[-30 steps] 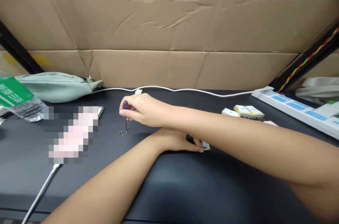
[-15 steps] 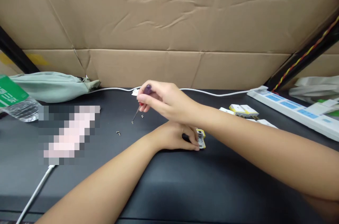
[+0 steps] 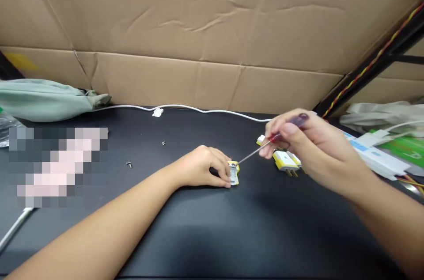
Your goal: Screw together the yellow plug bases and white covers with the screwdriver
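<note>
Near the middle of the black table, my left hand [image 3: 205, 168] pinches the left side of a small white and yellow plug housing [image 3: 234, 174], which lies with its inside facing up. My right hand [image 3: 298, 143] grips a screwdriver [image 3: 253, 154] with a dark purple and red handle. Its thin shaft slants down to the left, and the tip is at the upper part of the housing. Whether a screw sits at the tip is too small to tell. Loose screws [image 3: 129, 164] lie to the left, with more small screws [image 3: 163, 143] farther back.
White and yellow plugs [image 3: 285, 160] lie beside my right hand. Behind it is a white power strip [image 3: 380, 156]. A white cable [image 3: 212, 111] runs along the cardboard wall [image 3: 198, 19]. At left are a green pouch [image 3: 43, 99] and a blurred-out pink object [image 3: 62, 165].
My right hand has swung from the loose screws over to the right, bringing the screwdriver tip to the housing. My left hand keeps its hold. The whole view has shifted to the right.
</note>
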Tool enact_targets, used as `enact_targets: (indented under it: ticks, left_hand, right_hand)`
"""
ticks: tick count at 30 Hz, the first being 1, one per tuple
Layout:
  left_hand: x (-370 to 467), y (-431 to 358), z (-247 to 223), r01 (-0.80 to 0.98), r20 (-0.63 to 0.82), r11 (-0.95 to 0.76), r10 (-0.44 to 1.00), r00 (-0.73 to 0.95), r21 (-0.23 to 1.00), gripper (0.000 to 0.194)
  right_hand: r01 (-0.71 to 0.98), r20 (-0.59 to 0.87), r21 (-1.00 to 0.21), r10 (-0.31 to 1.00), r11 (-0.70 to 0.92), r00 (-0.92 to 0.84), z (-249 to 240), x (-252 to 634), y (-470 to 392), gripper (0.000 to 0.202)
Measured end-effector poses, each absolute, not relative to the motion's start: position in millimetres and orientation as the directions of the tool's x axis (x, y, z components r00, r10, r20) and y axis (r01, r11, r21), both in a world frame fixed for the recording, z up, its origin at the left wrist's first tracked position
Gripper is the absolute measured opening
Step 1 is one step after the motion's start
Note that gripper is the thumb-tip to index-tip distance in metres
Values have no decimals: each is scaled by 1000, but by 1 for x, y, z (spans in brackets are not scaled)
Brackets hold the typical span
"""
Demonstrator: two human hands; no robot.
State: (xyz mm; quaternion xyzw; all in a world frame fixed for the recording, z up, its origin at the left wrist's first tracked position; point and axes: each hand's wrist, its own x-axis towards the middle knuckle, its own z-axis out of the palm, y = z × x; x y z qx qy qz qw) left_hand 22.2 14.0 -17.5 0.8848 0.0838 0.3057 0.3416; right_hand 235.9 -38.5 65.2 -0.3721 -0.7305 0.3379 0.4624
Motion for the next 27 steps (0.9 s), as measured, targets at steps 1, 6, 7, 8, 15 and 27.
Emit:
enact_targets:
  ticks: [1,6,7,8,15,27]
  left_hand:
    - [22,13,-17,-49,474,-749,366,801,661,9]
    - [22,12,-15,-26,470,-751,385,794,660,10]
    - [22,12,-15,-28,471,-752,383,795,658,10]
    - [22,12,-15,-33,473,-752,380,795,659,11]
    - [22,12,-18,-36,487,-755,385,784,655,8]
    - [21,12,-20,3,466,-743,423,777,669,7]
  right_hand:
    - [247,407,-841,864,481,-296,61,240,-40,14]
    - [266,348,-864,889,427,-297,46,246,-44,16]
    - [267,337,-869,894,416,-295,44,246,-44,17]
    - [269,328,-873,898,407,-293,42,245,-43,17]
    - [270,310,-876,895,400,-322,33,244,-41,18]
    - [257,297,-887,901,383,-317,36,246,-43,18]
